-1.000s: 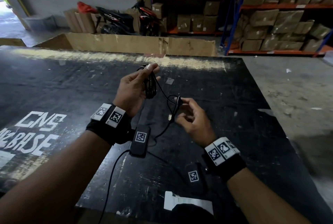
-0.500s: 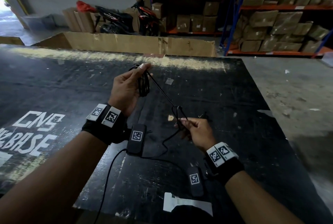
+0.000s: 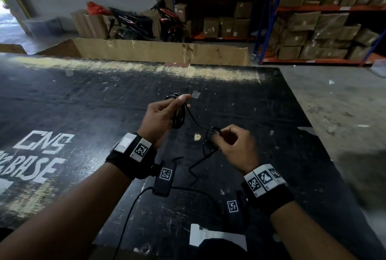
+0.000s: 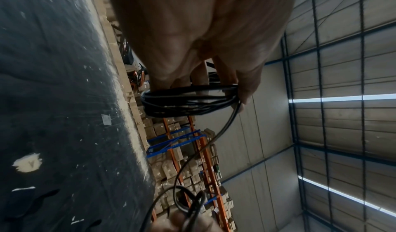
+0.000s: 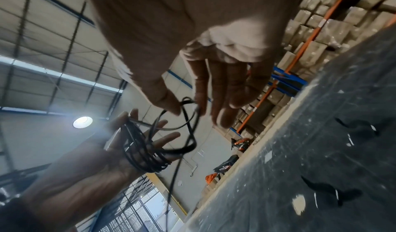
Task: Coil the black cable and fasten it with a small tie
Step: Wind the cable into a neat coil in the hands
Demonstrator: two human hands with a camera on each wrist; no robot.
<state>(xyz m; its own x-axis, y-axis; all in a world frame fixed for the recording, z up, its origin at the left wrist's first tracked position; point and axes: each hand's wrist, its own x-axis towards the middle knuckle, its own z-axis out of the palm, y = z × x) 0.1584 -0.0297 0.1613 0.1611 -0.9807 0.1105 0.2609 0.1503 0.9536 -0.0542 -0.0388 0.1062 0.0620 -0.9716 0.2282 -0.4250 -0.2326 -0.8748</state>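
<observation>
A thin black cable [image 3: 178, 116] is wound in several loops around the fingers of my left hand [image 3: 160, 116], held up above the black table [image 3: 83, 101] with the thumb pressed on the coil [image 4: 188, 100]. One strand [image 3: 194, 120] runs from the coil down to my right hand [image 3: 231, 144], which pinches a small loop of the cable [image 5: 188, 120] between thumb and forefinger. The coil [image 5: 141, 151] around the left fingers also shows in the right wrist view. The loose tail [image 3: 200, 161] hangs from the right hand to the table. I see no tie.
A long cardboard box [image 3: 163, 50] stands behind the table's far edge. Shelving [image 3: 313, 19] stacked with cartons fills the back right, and motorbikes [image 3: 146, 21] are parked at the back. Concrete floor [image 3: 344, 113] lies to the right. White paper [image 3: 208, 236] lies at the near edge.
My right hand dropped and pulled the strand taut, then rose again toward the left hand with a small loop pinched. The left hand kept the coil and shifted slightly.
</observation>
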